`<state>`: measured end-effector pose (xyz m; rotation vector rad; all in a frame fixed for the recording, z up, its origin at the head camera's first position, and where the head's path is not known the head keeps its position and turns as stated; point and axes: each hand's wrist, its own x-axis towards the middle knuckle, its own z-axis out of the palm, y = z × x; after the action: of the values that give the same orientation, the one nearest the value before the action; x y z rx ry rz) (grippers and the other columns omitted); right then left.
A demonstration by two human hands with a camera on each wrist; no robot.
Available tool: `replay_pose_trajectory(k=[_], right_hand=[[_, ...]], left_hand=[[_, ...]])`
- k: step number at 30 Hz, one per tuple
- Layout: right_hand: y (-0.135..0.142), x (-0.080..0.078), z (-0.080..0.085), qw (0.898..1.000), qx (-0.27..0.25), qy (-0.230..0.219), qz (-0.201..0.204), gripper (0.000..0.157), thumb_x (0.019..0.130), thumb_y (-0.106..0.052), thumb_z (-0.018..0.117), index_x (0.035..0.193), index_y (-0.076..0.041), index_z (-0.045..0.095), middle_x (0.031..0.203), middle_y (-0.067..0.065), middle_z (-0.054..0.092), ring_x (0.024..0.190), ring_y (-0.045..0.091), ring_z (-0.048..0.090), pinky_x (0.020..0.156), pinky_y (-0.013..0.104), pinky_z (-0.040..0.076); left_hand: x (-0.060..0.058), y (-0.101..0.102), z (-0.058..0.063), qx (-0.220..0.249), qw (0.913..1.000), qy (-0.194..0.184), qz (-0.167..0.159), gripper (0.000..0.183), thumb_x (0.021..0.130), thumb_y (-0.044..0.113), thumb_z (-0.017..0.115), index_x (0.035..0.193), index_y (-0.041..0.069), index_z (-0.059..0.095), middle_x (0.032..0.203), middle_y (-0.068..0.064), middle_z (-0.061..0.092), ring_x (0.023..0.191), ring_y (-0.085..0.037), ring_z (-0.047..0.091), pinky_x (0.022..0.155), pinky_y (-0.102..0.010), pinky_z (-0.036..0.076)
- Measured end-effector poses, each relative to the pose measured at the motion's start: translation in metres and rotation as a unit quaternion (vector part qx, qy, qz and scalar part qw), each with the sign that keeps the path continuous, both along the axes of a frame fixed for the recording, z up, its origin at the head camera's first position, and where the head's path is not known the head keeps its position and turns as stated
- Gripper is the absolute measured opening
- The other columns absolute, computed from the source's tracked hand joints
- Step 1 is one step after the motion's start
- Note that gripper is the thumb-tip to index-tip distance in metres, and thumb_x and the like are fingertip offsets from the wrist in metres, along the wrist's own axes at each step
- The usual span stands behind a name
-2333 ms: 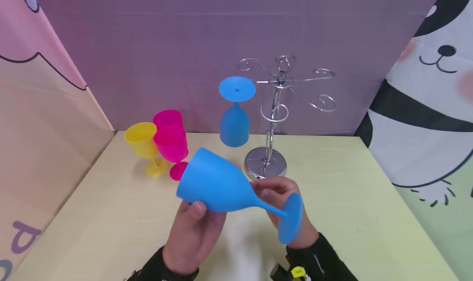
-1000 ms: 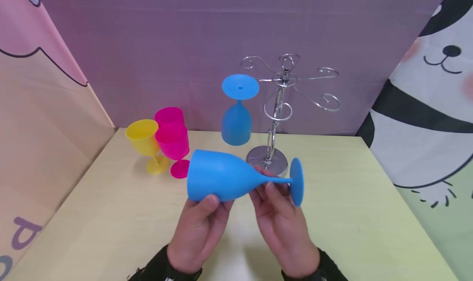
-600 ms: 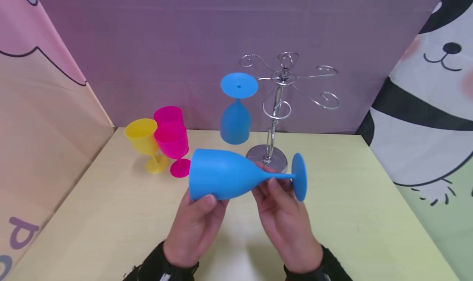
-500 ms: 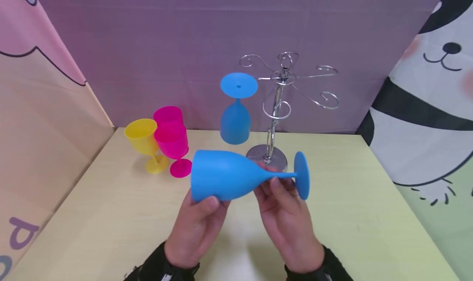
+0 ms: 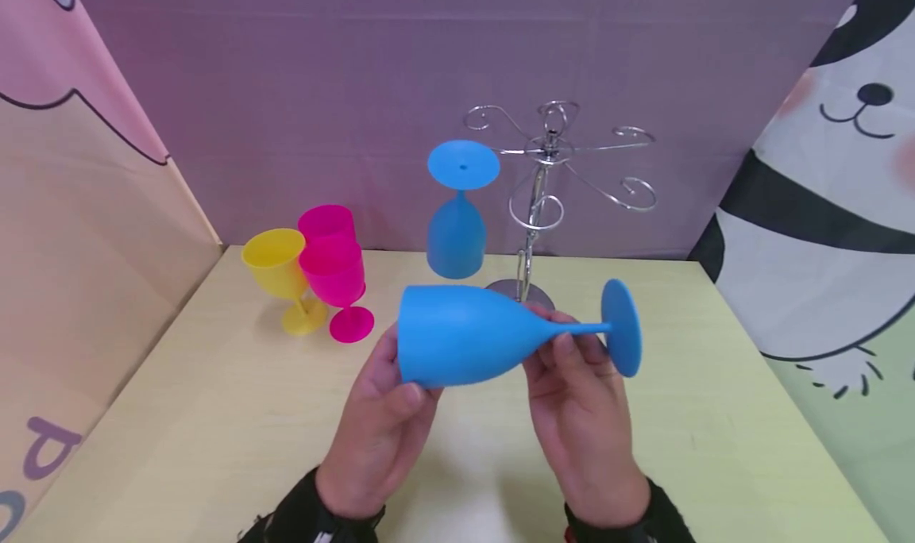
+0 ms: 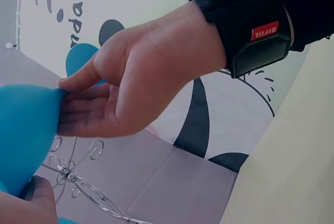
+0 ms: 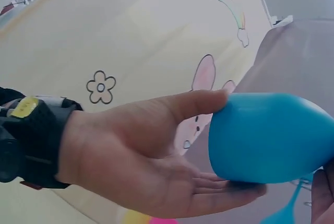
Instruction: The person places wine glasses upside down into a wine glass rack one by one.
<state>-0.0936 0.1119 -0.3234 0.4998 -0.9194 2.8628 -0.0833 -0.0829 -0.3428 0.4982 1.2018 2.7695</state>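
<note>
The left hand (image 5: 382,436) is partly closed and grips the bowl of the held blue goblet (image 5: 465,333) at its rim end, thumb on one side and fingers on the other. The right hand (image 5: 589,432) pinches the stem between thumb and fingers, beside the foot. The goblet lies sideways in the air above the table (image 5: 715,416), rim toward the person's left, foot toward the right. It is in front of the metal stand (image 5: 529,249), partly covering the stand's base. A second blue goblet (image 5: 456,237) hangs upside down at the stand.

Relative to 2.3 seconds earlier, the held goblet is nearly level instead of tilted foot-down, and the right hand is below the stem. Relative to 0.5 seconds earlier, the goblet is farther right.
</note>
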Motion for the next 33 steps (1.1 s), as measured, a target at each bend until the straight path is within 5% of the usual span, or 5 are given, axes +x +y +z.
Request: replay_pose_trajectory(k=[9,20,24,27,33], right_hand=[[0.021,0.001,0.018,0.990,0.022,-0.041,-0.132,0.024,0.105,-0.005,0.057,0.122,0.005,0.070,0.115,0.016,0.073,0.125,0.034,0.063,0.113,0.045,0.043],[0.027,0.010,0.022,0.960,0.157,0.070,-0.220,0.027,0.101,0.011,0.055,0.126,0.019,0.061,0.114,0.024,0.073,0.115,0.040,0.068,0.110,0.046,0.046],[0.025,0.013,0.023,0.918,0.295,0.072,-0.257,0.028,0.097,0.013,0.060,0.124,0.014,0.066,0.110,0.023,0.073,0.112,0.036,0.070,0.108,0.042,0.048],[0.021,0.014,0.023,0.868,0.401,0.074,-0.283,0.029,0.093,0.013,0.067,0.121,0.008,0.071,0.108,0.022,0.074,0.112,0.031,0.069,0.105,0.037,0.050],[0.016,0.015,0.022,0.793,0.507,0.122,-0.315,0.035,0.089,0.012,0.073,0.120,-0.004,0.076,0.107,0.010,0.076,0.116,0.024,0.067,0.101,0.030,0.052]], left_hand=[[0.001,-0.006,0.001,-0.035,0.9986,0.030,0.027,0.078,0.096,0.022,0.076,0.153,0.003,0.027,0.156,-0.020,0.038,0.145,-0.039,0.038,0.116,-0.043,0.038],[0.000,-0.015,0.009,-0.087,0.9897,0.089,0.070,0.065,0.096,0.006,0.071,0.149,0.000,0.034,0.152,-0.023,0.046,0.141,-0.040,0.046,0.113,-0.044,0.040],[0.000,-0.019,0.013,-0.111,0.9866,0.092,0.076,0.067,0.096,0.008,0.073,0.149,-0.001,0.034,0.152,-0.023,0.046,0.142,-0.040,0.045,0.113,-0.043,0.040],[0.000,-0.021,0.015,-0.129,0.9840,0.102,0.070,0.069,0.095,0.010,0.074,0.150,-0.002,0.034,0.153,-0.023,0.044,0.142,-0.039,0.045,0.113,-0.042,0.040],[-0.005,-0.021,0.011,-0.195,0.9681,0.139,0.073,0.073,0.093,0.019,0.080,0.149,-0.002,0.039,0.152,-0.019,0.047,0.142,-0.035,0.045,0.113,-0.039,0.041]])
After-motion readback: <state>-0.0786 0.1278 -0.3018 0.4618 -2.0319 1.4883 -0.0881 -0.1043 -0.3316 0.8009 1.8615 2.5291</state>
